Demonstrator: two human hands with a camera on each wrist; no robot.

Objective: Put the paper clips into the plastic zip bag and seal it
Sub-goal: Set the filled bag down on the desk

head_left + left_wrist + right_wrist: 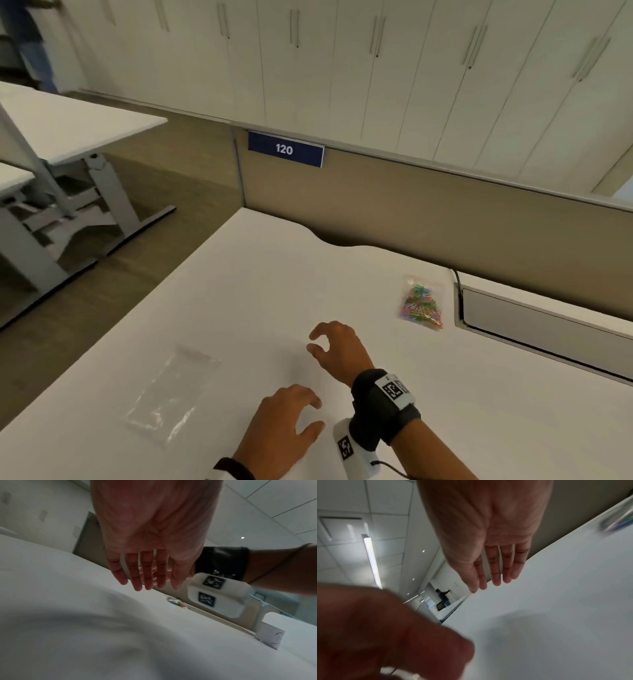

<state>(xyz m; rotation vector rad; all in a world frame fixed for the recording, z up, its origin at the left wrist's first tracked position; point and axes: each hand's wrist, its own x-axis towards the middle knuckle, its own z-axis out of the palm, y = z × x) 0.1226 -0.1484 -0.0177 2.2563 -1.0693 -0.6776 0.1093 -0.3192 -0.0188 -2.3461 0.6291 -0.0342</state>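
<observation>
A small clear packet of coloured paper clips point(421, 303) lies at the far right of the white desk point(260, 274). An empty clear zip bag point(171, 390) lies flat near the desk's left edge. My left hand point(313, 414) hovers over the desk near the front, right of the zip bag, and holds nothing. My right hand point(317, 342) hovers just beyond it, fingers loosely curled and empty, well short of the clips. The left wrist view shows straight fingers point(137, 580) and the clips point(176, 602) beyond them. Relaxed fingers point(496, 574) show in the right wrist view, with the clips point(618, 522) at the top right.
A beige partition point(445, 219) with a blue "120" sign point(285, 149) backs the desk. A grey cable tray point(548, 322) sits at the desk's right rear. A small white box point(269, 637) stands on the desk. Another desk point(68, 126) stands across the aisle on the left.
</observation>
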